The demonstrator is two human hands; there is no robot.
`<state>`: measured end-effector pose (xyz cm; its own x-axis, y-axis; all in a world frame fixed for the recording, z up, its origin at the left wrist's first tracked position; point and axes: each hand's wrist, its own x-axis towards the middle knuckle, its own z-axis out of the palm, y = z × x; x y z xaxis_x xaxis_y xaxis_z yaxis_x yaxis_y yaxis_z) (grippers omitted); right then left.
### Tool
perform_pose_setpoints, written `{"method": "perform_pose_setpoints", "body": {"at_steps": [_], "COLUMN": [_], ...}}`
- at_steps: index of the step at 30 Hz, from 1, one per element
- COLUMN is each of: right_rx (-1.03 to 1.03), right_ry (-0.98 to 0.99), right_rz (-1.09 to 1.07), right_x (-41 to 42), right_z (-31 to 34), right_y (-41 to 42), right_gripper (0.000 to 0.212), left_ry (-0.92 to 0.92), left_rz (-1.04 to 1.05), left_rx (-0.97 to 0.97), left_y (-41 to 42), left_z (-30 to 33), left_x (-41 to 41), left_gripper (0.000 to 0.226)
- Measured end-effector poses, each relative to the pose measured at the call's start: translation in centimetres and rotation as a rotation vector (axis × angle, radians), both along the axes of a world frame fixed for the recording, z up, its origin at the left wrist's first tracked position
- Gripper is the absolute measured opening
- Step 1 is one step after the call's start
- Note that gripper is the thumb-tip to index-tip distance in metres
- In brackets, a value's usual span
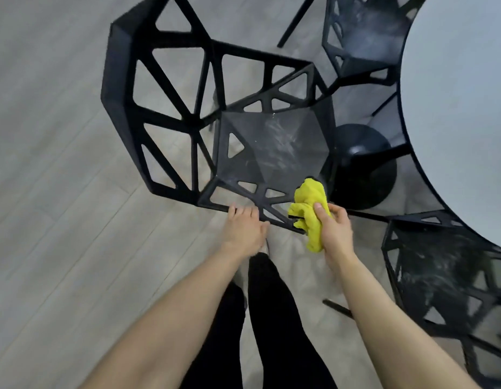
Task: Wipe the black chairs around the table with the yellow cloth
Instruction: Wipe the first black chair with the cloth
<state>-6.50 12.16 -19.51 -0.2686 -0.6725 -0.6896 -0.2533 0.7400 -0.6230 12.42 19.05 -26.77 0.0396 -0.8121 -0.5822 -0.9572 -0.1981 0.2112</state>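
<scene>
Left hand: the near rim of the chair is gripped, apparently to steady it.
Right hand: the bunched cloth is held at the seat's corner, beside the desk, for wiping.

The single head-worn view looks steeply down from standing height. It faces a black chair close below on the floor, table at far right.
</scene>
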Motion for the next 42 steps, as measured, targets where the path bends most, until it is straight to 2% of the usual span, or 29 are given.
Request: {"method": "perform_pose_setpoints", "body": {"at_steps": [2,4,8,12,14,16,17,19,20,21,23,26,27,29,32,35,38,40,42], "right_rx": [0.033,0.058,0.13,0.263,0.295,0.328,0.337,0.39,0.416,0.43,0.416,0.365,0.337,0.234,-0.084,-0.281,-0.347,-0.317,-0.258], "right_ry": [-0.056,-0.099,-0.21,-0.345,-0.386,-0.472,-0.517,-0.613,-0.659,-0.695,-0.707,-0.656,-0.633,-0.508,-0.179,-0.069,-0.1,-0.226,-0.411], "right_rz": [-0.02,0.005,0.049,0.162,0.189,0.239,0.262,0.3,0.332,0.395,0.57,0.814,0.869,0.966,1.172,1.217,1.226,1.22,1.199], "right_x": [-1.0,-1.3,0.0,3.9,6.1,8.2,9.2,10.9,11.5,12.1,12.8,12.9,13.0,13.0,13.7,14.9,16.4,17.4,18.2], "right_z": [-1.3,-2.0,-2.7,-2.1,-1.9,-1.7,-1.6,-1.1,-0.9,-0.4,-0.3,-1.1,-1.4,-1.8,-1.0,0.1,0.4,0.0,-0.7], "right_y": [0.9,1.4,1.2,1.3,1.2,1.0,0.9,0.6,0.4,0.2,-0.6,-2.6,-3.5,-5.3,-7.8,-10.1,-12.9,-14.6,-16.2], "right_gripper": [0.042,0.046,0.031,0.05,0.046,0.044,0.046,0.054,0.061,0.068,0.068,0.049,0.044,0.038,0.022,0.038,0.053,0.047,0.032], "left_ry": [-0.069,-0.089,-0.141,-0.302,-0.338,-0.196,-0.018,0.399,0.553,0.63,0.649,0.657,0.669,0.666,0.693,0.812,0.866,0.919,0.901], "left_rz": [-0.001,0.023,0.042,0.033,0.092,0.243,0.325,0.434,0.457,0.446,0.433,0.535,0.581,0.663,0.773,0.939,0.939,0.932,0.929], "left_rx": [-0.002,-0.095,-0.229,-0.125,-0.038,-0.052,-0.098,-0.236,-0.275,-0.289,-0.292,-0.287,-0.285,-0.316,-0.356,-0.378,-0.479,-0.538,-0.611], "left_y": [0.7,1.0,2.8,6.7,7.6,7.6,7.3,6.0,5.3,4.6,3.0,1.0,0.5,-0.5,-2.2,-4.3,-7.0,-8.7,-10.0], "left_z": [-2.4,-3.6,-4.7,-4.7,-4.1,-3.2,-2.3,0.9,2.5,3.5,4.3,3.3,2.7,1.8,0.8,0.5,0.1,-0.6,-1.6], "left_x": [-0.9,-0.5,3.2,11.5,15.6,17.6,17.6,16.1,15.0,14.0,12.9,13.5,13.8,14.1,14.5,14.9,15.7,16.6,17.4], "left_gripper": [0.066,0.068,0.07,0.084,0.081,0.068,0.067,0.077,0.083,0.087,0.075,0.025,0.018,0.013,0.008,0.016,0.012,0.011,0.016]}}
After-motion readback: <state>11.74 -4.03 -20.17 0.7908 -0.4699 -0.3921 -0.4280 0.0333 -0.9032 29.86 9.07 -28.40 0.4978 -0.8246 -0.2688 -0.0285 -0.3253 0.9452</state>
